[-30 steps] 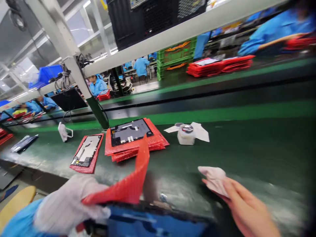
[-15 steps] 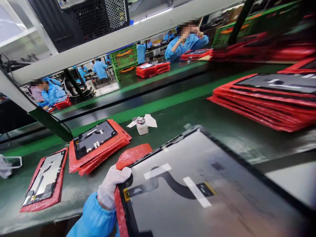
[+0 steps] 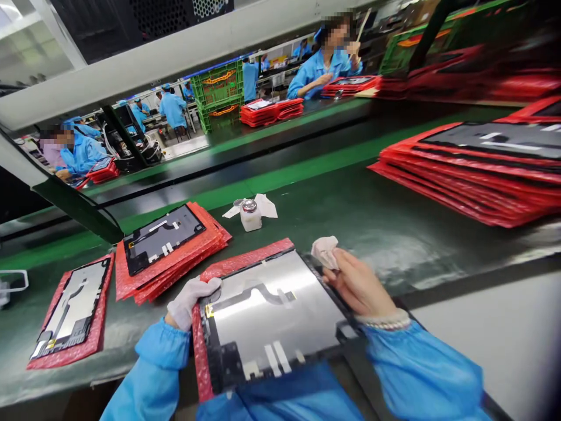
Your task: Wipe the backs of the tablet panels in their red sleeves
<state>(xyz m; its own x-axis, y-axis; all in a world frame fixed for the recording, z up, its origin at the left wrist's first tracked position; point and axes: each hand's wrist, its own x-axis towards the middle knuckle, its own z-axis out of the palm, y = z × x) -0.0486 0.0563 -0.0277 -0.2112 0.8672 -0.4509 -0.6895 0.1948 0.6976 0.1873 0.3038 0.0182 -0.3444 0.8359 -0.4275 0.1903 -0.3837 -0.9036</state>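
A tablet screen panel (image 3: 272,313) lies back side up, with a silver sheet, a dark ribbon cable and black edges. Under it a red bubble-wrap sleeve (image 3: 245,257) shows along the far and left sides. My left hand (image 3: 189,301), in a white glove, is closed on the panel's left corner and the sleeve, thumb on top. Bare and wearing a beaded bracelet, my right hand (image 3: 362,286) is at the panel's right edge. Its fingers pinch a crumpled white wipe (image 3: 325,251).
A white pump bottle (image 3: 250,216) stands by paper pieces beyond the panel. At left are a stack of red sleeves (image 3: 214,234) topped by a panel and a single panel (image 3: 72,304) on its sleeve. A taller stack (image 3: 473,181) is at right. People in blue work across the bench.
The panel has dropped lower and farther from the camera, showing whole. My right hand has come into view with the wipe. White strips across the ribbon cable no longer show.
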